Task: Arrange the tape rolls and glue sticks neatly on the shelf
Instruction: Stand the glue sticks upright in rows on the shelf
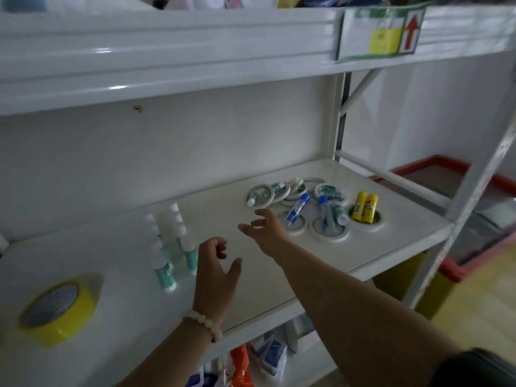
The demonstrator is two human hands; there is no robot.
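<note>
White shelf board (265,275), middle tier of a metal rack: taken as reference for all positions.

Left hand (216,269): hovers over the board's front middle. Fingers loosely curled, thumb apart, nothing held. Wears a pale bead bracelet (205,322) at the wrist.

Right hand (268,230): stretched further in over the board, just short of the tape heap. Fingers spread, nothing held, touches nothing.

Hands apart from each other, left nearer the board's front edge.

Yellow tape roll (60,308): lies flat at the board's left front corner, alone.

Green-labelled glue sticks (167,247): stand upright with white caps in a tight row, left of centre on the board, just beside the left hand. Blurred; count not readable.

White tape rolls (331,233): lie flat in a loose, overlapping heap at the board's right rear.

2 blue-capped glue sticks (298,208): lie tilted across the heap's front rolls.

2 yellow glue sticks (364,206): lie side by side, touching, at the heap's right end, lower ends in a roll's hole.

Further green-labelled sticks lie among the rolls.
</note>
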